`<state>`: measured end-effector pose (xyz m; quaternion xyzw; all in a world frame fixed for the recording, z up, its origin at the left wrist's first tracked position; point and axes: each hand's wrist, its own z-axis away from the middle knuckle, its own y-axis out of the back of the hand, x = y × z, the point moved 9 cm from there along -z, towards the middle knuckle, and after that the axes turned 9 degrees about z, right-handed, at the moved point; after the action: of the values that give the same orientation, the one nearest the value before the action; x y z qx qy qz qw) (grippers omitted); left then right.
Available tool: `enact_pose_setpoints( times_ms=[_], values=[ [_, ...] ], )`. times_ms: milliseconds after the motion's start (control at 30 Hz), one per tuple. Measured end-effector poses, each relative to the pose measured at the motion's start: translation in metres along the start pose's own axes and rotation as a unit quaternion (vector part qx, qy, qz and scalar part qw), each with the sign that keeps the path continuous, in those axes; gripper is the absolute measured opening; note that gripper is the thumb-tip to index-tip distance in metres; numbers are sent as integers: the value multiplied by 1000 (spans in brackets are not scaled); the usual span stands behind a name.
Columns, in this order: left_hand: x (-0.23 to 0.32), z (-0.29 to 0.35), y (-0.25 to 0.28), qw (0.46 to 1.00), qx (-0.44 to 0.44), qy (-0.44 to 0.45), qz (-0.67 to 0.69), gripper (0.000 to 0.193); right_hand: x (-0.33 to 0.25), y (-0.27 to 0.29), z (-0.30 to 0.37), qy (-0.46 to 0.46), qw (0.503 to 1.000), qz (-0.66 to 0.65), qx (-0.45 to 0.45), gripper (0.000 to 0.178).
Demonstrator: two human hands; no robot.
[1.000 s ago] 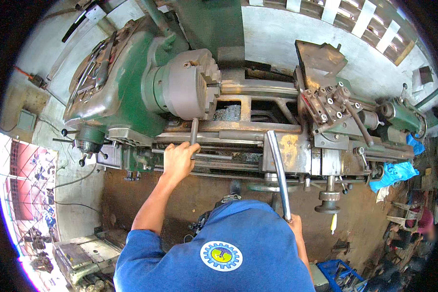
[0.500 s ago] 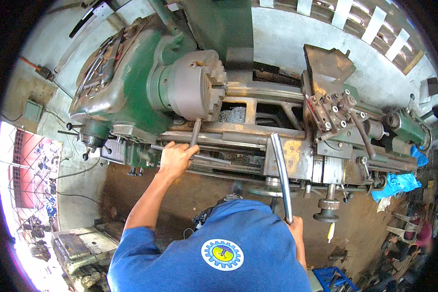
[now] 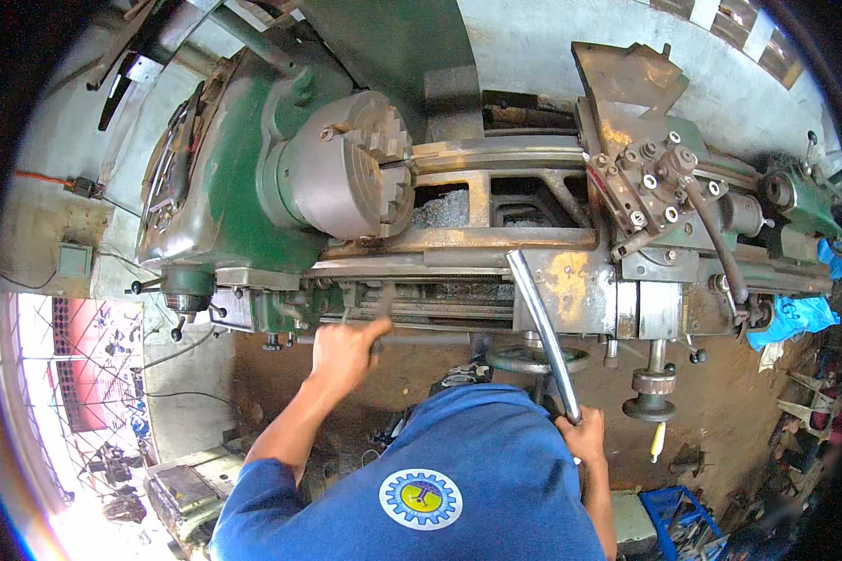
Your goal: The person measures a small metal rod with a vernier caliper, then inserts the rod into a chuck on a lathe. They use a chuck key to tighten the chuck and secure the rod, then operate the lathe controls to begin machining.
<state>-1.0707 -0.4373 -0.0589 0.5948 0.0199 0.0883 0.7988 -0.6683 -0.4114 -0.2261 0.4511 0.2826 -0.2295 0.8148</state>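
My left hand (image 3: 344,357) is closed round a T-handled chuck key (image 3: 384,305), blurred by motion. Its steel stem points up from the fist, below the large grey lathe chuck (image 3: 326,182) and apart from it. The jaws of the chuck hold no workpiece that I can see. Lower right, beside the blue shirt, my right hand (image 3: 584,435) grips the lower end of a long shiny metal bar (image 3: 543,327). The bar leans up and to the left, its upper end in front of the lathe carriage (image 3: 575,285).
The green headstock (image 3: 220,201) carries several tools on top. A tool post (image 3: 660,187) with a long lever stands on the carriage at right. Below are handwheels (image 3: 649,408). A blue crate (image 3: 680,519) sits lower right, and a blue bag (image 3: 795,318) hangs near the tailstock.
My left hand has drawn the chuck key out of the chuck and lowered it. The right hand still holds the bar, now slightly lower right in view. The view has shifted a little.
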Motion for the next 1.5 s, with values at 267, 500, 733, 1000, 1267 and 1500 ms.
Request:
enact_pose_setpoints(
  times_ms=[267, 500, 733, 1000, 1267, 1500],
  values=[
    [-32, 4, 139, 922, 268, 115, 256, 26, -6, 3, -25, 57, 998, -14, -16, 26],
    [-76, -42, 263, 885, 451, 59, 103, 33, -20, 15, -28, 56, 998, 2, 17, 32],
    [-86, -92, 270, 891, 439, 80, 87, 32, -13, 5, 5, -11, 998, -55, 36, 34],
    [-86, -142, 278, 949, 298, -74, 74, 36, -22, 13, 19, 29, 996, -41, 77, 31],
    [-94, -156, 284, 939, 338, -59, 26, 49, -126, 99, 3, 84, 975, 92, 186, 26],
    [-82, -137, 291, 911, 392, -117, 45, 45, -256, 211, 10, 152, 854, 338, 366, 16]
  ],
)
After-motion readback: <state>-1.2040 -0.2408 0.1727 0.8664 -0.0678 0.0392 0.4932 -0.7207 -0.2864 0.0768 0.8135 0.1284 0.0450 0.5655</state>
